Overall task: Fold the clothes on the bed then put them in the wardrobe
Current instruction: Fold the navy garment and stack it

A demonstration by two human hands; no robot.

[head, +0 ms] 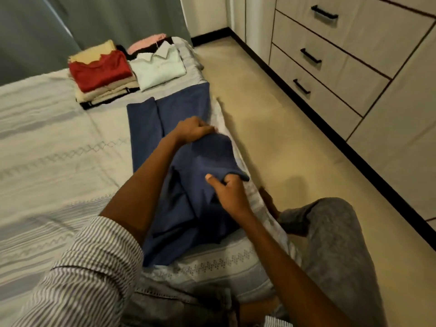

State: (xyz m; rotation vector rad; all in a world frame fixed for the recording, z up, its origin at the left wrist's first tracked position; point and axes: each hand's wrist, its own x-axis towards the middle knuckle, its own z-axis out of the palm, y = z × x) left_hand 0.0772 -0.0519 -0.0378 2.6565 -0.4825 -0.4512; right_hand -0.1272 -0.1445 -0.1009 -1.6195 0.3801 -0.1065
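A pair of blue trousers (179,119) lies lengthwise along the right edge of the bed (54,142), legs pointing away from me. The waist end is lifted and bunched. My left hand (194,129) grips the fabric at the fold near the bed's edge, fingers curled under. My right hand (227,188) pinches the raised blue edge between thumb and fingers. At the far end of the bed stand folded piles: a red top (100,70) on beige clothes, a pale collared shirt (159,68), and a pink garment (146,42) behind it.
The wardrobe with drawers and black handles (330,57) runs along the right wall across a strip of beige floor (271,109). A grey curtain (82,22) hangs behind the bed. My knee in grey trousers (330,234) is beside the bed's edge.
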